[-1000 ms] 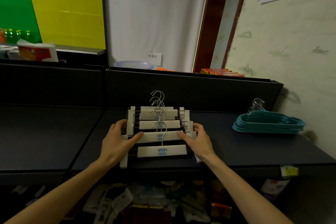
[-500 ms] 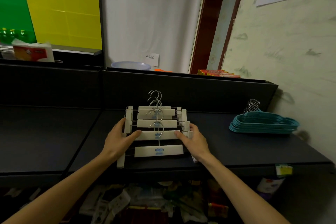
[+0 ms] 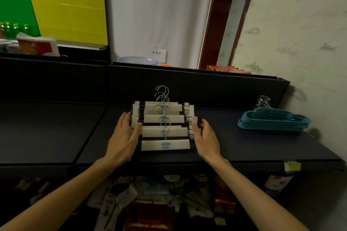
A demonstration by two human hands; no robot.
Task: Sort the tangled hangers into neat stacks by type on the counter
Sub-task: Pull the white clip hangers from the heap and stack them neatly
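Fingers (image 3: pixel 125 120) flanking white hangers (image 3: pixel 165 131), dark counter (image 3: pixel 253 142)

- The left hand (image 3: pixel 123 139) has come off the white clip hangers (image 3: pixel 163 129). A second ago its fingers lay across the stack's left end; now it is spread flat beside that end, thumb tip near the second bar from the front.
- The right hand (image 3: pixel 205 139) has likewise lifted off the right end and stands with its fingers spread just beside it.
- The left-end clip that jutted toward the tabletop (image 3: pixel 253 146) edge below the left hand no longer shows.
- The front bars now lie squarer, one behind the other.
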